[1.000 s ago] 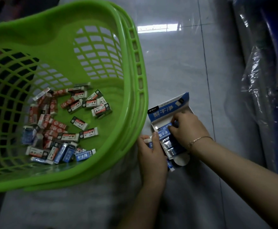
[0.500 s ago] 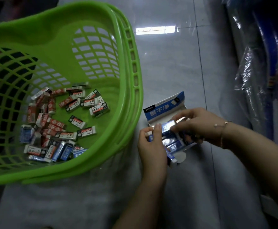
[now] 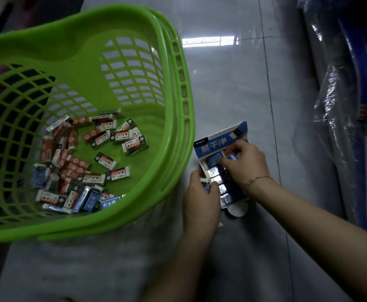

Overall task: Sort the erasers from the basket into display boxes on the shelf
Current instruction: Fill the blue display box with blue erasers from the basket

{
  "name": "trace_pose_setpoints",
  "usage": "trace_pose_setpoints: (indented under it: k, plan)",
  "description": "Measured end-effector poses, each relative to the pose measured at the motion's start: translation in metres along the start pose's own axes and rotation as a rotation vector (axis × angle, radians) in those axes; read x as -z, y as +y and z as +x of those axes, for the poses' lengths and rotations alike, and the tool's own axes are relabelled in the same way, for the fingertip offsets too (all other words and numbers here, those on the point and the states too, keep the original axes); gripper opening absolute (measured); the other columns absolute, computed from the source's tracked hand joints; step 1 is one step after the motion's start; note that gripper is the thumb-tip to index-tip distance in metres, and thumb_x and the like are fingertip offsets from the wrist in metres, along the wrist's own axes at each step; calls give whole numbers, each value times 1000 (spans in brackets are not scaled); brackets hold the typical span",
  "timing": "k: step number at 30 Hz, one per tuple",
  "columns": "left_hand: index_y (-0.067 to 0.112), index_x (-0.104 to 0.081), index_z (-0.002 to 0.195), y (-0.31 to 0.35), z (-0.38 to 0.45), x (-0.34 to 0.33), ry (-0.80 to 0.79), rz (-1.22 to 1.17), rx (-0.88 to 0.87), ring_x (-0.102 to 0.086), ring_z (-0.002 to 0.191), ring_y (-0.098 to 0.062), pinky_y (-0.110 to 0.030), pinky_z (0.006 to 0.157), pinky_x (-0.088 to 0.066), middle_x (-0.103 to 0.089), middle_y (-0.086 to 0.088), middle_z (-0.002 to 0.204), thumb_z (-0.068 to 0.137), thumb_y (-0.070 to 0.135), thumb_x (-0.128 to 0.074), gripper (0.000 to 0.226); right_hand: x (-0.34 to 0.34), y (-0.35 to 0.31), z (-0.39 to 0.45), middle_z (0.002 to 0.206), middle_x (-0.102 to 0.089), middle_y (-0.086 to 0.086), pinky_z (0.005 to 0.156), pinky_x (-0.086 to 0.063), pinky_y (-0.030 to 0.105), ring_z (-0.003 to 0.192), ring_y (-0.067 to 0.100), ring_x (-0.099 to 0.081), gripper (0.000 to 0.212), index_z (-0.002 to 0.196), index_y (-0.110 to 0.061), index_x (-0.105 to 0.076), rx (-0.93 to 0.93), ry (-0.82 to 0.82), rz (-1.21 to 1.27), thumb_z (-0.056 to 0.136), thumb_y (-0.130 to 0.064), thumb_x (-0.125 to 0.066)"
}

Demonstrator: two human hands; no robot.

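Observation:
A green plastic basket (image 3: 174,131) stands on the floor at the left, with several red, black and blue erasers (image 3: 84,162) loose on its bottom. To its right lies a blue and white display box (image 3: 220,140) with a row of blue erasers (image 3: 228,188) inside. My left hand (image 3: 201,199) grips a few blue erasers at the box's near left side. My right hand (image 3: 247,162) is over the box's far end, its fingers pinching a blue eraser (image 3: 232,157) down among the others.
Glossy grey floor tiles (image 3: 232,83) surround the basket and box. Plastic-wrapped goods (image 3: 339,118) line the right edge of the view. A dark object sits beyond the basket at the top left.
My right hand lifted off the box half a second ago with a blue eraser, then came back down onto the box's far end. My left hand stayed put.

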State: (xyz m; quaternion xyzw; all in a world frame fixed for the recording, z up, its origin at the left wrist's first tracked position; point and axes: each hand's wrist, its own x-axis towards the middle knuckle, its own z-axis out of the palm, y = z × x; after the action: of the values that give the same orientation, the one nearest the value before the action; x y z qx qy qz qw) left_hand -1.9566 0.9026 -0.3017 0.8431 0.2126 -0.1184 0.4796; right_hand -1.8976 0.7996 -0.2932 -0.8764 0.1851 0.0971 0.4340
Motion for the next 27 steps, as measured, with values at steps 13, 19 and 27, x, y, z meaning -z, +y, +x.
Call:
trace_pose_setpoints:
  k: [13, 19, 27]
  plan:
    - [28, -57, 109, 0, -2, 3, -46, -71, -16, -66, 88, -13, -38, 79, -54, -69, 7, 96, 88, 26, -62, 22, 0, 5, 1, 120, -56, 4, 90, -49, 38, 100, 25, -59, 23, 102, -17, -69, 25, -69, -237, 82, -27, -67]
    - [24, -54, 106, 6, -21, 6, 22, -125, -87, -65, 91, -19, -42, 78, -54, -67, 1, 99, 89, 29, -62, 20, 29, -7, -5, 60, -55, 4, 42, -37, 18, 48, 15, -49, 15, 76, -11, -62, -274, -118, 274, 85, -16, -52]
    - [4, -68, 89, 48, -17, 12, -250, -528, 153, -67, 78, -41, -57, 77, -54, -70, -20, 85, 87, 35, -66, 31, 55, -32, -15, 77, -56, 8, 49, -53, 19, 63, 15, -53, 34, 93, -6, -63, -492, -367, 1145, 85, -1, -29]
